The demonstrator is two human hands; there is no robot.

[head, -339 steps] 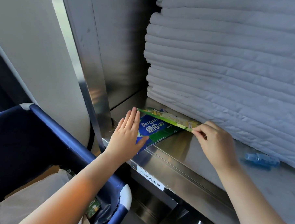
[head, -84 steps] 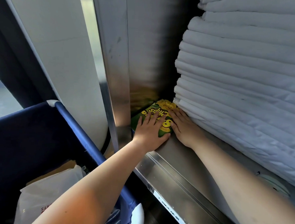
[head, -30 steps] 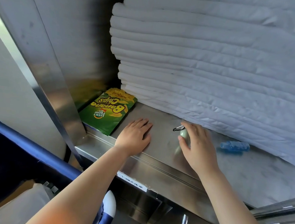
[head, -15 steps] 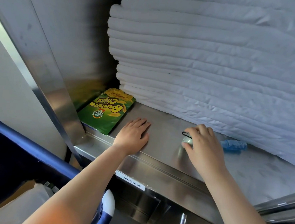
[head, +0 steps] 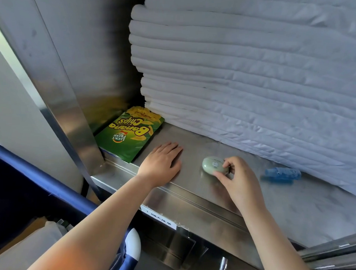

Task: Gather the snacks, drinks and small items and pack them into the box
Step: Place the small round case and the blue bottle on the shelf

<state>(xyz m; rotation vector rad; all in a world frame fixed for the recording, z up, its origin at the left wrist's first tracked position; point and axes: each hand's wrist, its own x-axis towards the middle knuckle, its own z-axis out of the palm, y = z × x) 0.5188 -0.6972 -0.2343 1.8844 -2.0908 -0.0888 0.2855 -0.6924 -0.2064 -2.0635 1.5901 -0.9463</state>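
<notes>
Left hand (head: pixel 161 164) lies flat, bracing I'd say; right hand (head: pixel 237 179) pinches, ready to lift. Below the white linen stack (head: pixel 247 76), on the steel shelf (head: pixel 191 188): Banana Chips bag (head: pixel 130 136) cornered left, blue bottle (head: pixel 281 174) right, and the pinched pale green oval case (head: pixel 212 164), now slid left, farther from the bottle.
</notes>
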